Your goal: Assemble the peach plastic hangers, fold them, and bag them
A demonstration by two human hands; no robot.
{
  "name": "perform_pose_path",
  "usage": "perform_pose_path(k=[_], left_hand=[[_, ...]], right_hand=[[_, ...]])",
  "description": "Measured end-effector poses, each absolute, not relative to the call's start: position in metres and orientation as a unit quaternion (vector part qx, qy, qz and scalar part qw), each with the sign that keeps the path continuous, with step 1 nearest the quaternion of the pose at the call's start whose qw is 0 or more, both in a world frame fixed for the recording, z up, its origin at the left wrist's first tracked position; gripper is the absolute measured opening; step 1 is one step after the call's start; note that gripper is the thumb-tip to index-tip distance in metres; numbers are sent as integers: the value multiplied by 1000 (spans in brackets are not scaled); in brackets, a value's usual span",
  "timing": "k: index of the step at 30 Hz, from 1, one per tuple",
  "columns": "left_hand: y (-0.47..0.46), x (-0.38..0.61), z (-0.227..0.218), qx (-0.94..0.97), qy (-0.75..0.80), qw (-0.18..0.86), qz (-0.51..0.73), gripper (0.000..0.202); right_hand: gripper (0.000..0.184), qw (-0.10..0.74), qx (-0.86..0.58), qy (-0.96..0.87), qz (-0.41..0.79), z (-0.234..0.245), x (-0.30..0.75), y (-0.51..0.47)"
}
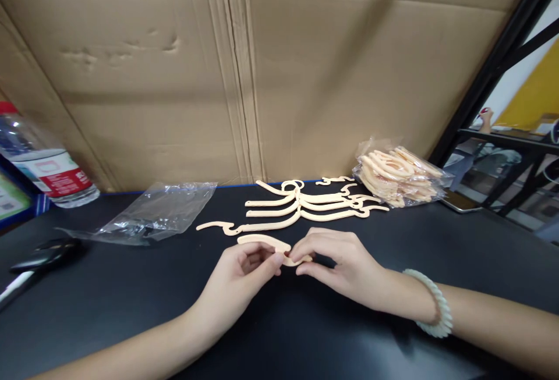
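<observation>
Between my two hands is a beige plastic folding clothes hanger [262,241], held just above the black table. The fingers and thumb of my left hand [242,275] are closed on its long curved arm. My right hand [345,260] pinches its other end, where a short curved part shows past the fingertips. The joint between the parts is partly hidden by my fingers. Just beyond my hands, several similar beige hangers [273,226] lie spread on the table, their arms and hooks overlapping.
A clear bag of beige hanger pieces [393,173] rests at the back right. To the left lie an emptied clear plastic bag [152,211] and a black object [52,255]. A water bottle [56,173] leans near the cardboard wall [349,66]. A black metal frame [484,71] stands right.
</observation>
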State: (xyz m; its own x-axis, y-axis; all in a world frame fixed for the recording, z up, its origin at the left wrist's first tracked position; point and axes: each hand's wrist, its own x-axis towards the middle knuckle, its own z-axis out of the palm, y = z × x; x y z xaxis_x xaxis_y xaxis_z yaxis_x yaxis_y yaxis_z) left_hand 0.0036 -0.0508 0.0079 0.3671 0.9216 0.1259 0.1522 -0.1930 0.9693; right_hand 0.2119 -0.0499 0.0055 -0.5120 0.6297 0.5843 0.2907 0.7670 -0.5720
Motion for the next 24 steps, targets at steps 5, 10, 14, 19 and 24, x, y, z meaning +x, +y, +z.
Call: perform_pose_path(k=[5, 10, 14, 19, 24], left_hand=[[-51, 2, 6, 610, 399, 523, 442, 22], [-51, 2, 7, 557, 389, 568, 465, 23], [-51, 2, 6, 555, 390, 569, 464, 24], [-50, 0, 3, 558, 402, 551, 473, 24], [-46, -3, 0, 581, 422, 517, 466, 18]], right_hand=[[10, 394, -322, -857, 78, 17, 241, -22], [15, 309, -453, -836, -23, 11, 296, 25], [10, 264, -458, -849, -13, -1, 312, 43], [9, 251, -458, -853, 1, -4, 305, 46], [5, 284, -468, -837, 4, -1, 305, 44]])
